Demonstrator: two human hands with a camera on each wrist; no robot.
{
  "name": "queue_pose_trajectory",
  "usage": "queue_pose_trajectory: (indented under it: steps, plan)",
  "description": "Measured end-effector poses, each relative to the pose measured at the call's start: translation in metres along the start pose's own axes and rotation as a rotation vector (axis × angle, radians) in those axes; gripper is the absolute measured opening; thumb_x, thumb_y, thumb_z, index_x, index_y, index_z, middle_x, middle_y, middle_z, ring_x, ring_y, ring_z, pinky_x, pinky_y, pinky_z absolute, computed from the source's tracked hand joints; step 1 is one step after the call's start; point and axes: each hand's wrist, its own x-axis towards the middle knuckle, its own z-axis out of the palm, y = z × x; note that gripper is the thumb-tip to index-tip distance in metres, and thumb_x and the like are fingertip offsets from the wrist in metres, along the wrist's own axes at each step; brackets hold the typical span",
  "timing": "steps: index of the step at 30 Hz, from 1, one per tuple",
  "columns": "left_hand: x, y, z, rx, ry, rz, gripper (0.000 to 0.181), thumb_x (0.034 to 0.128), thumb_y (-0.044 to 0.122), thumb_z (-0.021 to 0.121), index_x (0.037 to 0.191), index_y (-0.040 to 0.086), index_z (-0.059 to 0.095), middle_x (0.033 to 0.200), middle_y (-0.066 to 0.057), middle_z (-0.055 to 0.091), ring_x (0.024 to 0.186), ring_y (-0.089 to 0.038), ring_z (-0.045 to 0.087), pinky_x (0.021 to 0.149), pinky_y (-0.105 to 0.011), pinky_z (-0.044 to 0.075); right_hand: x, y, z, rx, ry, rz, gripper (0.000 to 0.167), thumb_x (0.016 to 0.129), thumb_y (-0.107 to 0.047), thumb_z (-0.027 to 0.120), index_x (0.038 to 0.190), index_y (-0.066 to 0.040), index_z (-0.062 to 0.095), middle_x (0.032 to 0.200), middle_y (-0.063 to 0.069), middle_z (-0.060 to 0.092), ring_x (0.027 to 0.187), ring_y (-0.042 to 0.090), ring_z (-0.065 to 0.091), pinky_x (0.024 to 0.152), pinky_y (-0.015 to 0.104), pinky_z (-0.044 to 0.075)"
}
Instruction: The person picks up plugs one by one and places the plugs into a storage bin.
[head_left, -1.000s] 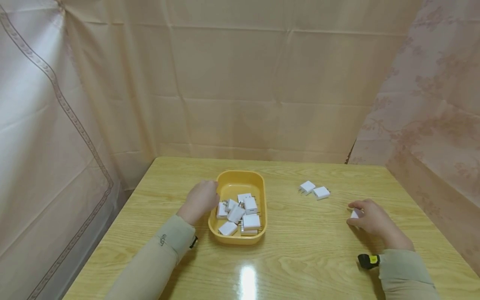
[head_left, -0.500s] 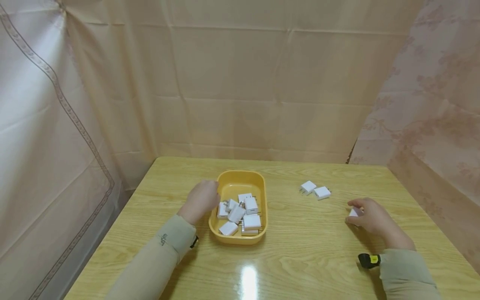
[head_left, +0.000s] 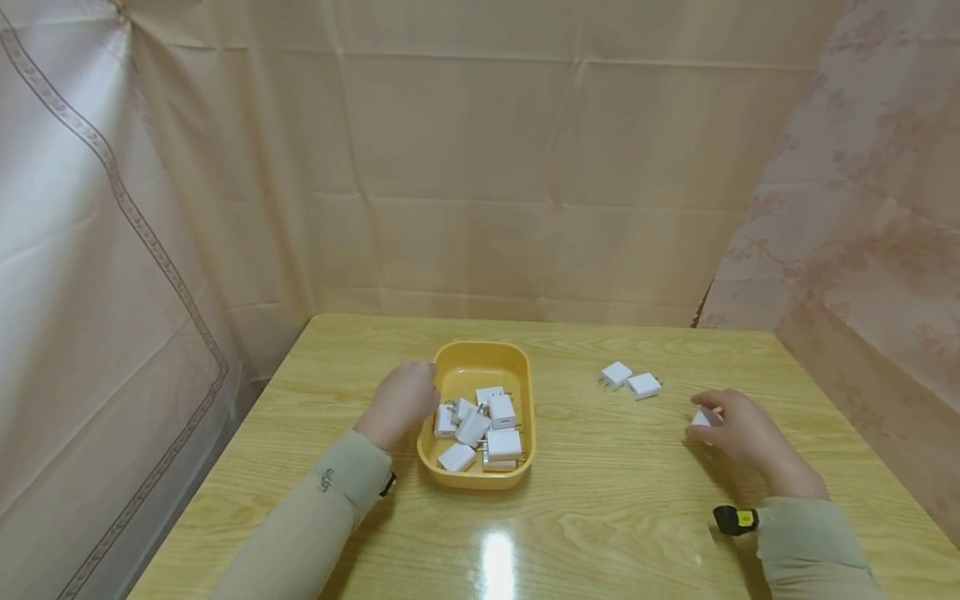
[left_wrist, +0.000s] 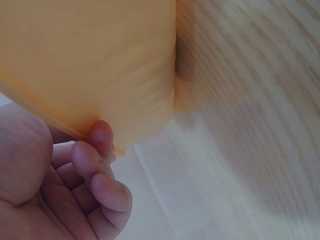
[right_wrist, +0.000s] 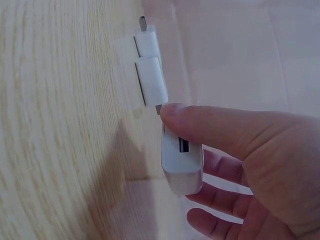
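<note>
My left hand (head_left: 401,404) grips the left rim of a yellow plastic tray (head_left: 480,481). In the left wrist view, its curled fingers and thumb hold the edge of the tray (left_wrist: 115,75). Several white USB charger plugs (head_left: 472,427) lie jumbled in the tray's near half. Over on the right, my right hand (head_left: 750,433) pinches another white charger plug (right_wrist: 182,155) between thumb and fingers, with its USB socket showing in the right wrist view. That plug appears slightly off the table.
Two white charger plugs (head_left: 643,385) lie side by side on the wooden table (head_left: 600,500), behind and left of my right hand. Cloth curtains (head_left: 480,183) hang behind the table and at both sides. A black and yellow wrist device (head_left: 737,520) sits at my right cuff.
My right hand has risen a little and shifted slightly left, carrying its charger plug along. The left hand, the tray and the other plugs stay where they were.
</note>
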Motion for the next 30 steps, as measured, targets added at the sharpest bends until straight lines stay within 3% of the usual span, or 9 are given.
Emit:
queue_pose_trajectory:
  steps: [16,30]
  plan:
    - [0.0,-0.001,0.0,0.014,0.003,0.012,0.025,0.0923,0.003,0.063,0.115,-0.005,0.069,0.094,-0.013,0.067,0.069,-0.02,0.059,0.058,-0.029,0.05,0.006,-0.012,-0.001,-0.005,-0.01,0.02,0.057,0.09,-0.026,0.079,0.133,0.006,0.06,0.128,0.031,0.058,0.108,0.044,0.058,0.085,0.061,0.049]
    - [0.0,-0.001,0.0,-0.008,-0.007,0.002,0.027,0.0927,0.002,0.062,0.118,-0.006,0.068,0.094,-0.013,0.067,0.068,-0.02,0.059,0.056,-0.028,0.049,0.012,-0.028,-0.016,-0.037,0.02,-0.056,0.057,0.09,-0.027,0.079,0.132,0.007,0.06,0.126,0.032,0.059,0.106,0.046,0.058,0.085,0.063,0.048]
